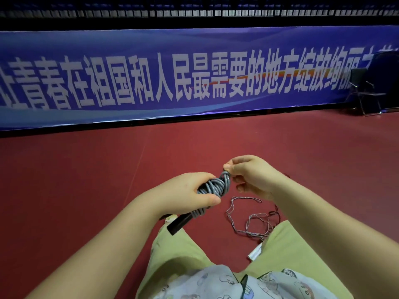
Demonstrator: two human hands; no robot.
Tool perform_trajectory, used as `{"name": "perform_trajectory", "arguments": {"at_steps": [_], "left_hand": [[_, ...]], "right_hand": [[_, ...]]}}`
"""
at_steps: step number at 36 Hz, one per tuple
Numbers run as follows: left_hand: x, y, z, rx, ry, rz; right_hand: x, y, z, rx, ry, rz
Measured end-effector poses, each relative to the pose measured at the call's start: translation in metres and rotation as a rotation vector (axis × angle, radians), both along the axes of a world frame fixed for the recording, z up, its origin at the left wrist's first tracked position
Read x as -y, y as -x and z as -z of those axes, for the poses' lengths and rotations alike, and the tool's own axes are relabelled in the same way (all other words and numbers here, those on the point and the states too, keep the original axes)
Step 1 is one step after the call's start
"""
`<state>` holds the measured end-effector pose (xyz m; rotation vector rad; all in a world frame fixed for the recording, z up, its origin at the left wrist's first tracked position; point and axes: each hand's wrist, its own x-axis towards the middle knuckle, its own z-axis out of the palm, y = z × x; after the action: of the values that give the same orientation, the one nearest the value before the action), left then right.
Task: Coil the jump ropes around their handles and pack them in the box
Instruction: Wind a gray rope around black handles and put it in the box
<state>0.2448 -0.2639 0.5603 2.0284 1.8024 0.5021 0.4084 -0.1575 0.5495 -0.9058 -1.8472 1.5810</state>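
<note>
My left hand (190, 195) grips a grey jump rope coil (216, 186) wound around its black handles (179, 223), which stick out below the hand toward my lap. My right hand (250, 175) pinches the top loops of that coil between thumb and fingers. A second, thinner rope (250, 219) lies loose and tangled on the red floor to the right, with a white handle (255, 252) beside my right leg. No box is in view.
I sit on a red sports floor (86, 180) with my legs in green trousers (177, 255) spread in front. A long blue banner (194, 78) runs along the back. A black folding chair (364, 91) stands at the far right.
</note>
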Motion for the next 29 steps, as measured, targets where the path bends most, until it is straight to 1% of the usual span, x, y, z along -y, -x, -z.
{"name": "perform_trajectory", "arguments": {"at_steps": [3,6,10,13,14,18,22,26,28,29], "left_hand": [[-0.016,0.000,0.005,0.068,0.047,-0.006],[-0.034,-0.001,0.010,0.156,0.110,-0.010],[-0.061,-0.005,0.016,0.402,0.096,0.032],[-0.081,-0.013,0.023,0.675,0.107,0.041],[-0.090,-0.018,0.027,0.737,0.101,0.037],[-0.126,-0.041,0.046,0.916,0.036,-0.051],[-0.170,-0.072,0.061,1.014,-0.038,-0.140],[-0.222,-0.120,0.092,1.133,0.046,-0.189],[-0.245,-0.152,0.110,1.102,0.098,-0.188],[-0.255,-0.170,0.119,1.053,0.128,-0.178]], "right_hand": [[-0.013,0.007,0.010,-0.015,0.015,0.114],[-0.028,0.006,0.016,-0.031,0.034,0.160],[-0.044,-0.008,0.012,-0.121,0.028,0.154],[-0.055,-0.028,0.001,-0.263,0.126,0.159],[-0.061,-0.038,0.000,-0.291,0.167,0.162],[-0.078,-0.066,0.016,-0.293,0.209,0.189],[-0.090,-0.084,0.048,-0.323,0.223,0.317],[-0.110,-0.112,0.091,-0.447,0.379,0.438],[-0.118,-0.125,0.114,-0.509,0.463,0.479],[-0.122,-0.134,0.126,-0.546,0.494,0.510]]}}
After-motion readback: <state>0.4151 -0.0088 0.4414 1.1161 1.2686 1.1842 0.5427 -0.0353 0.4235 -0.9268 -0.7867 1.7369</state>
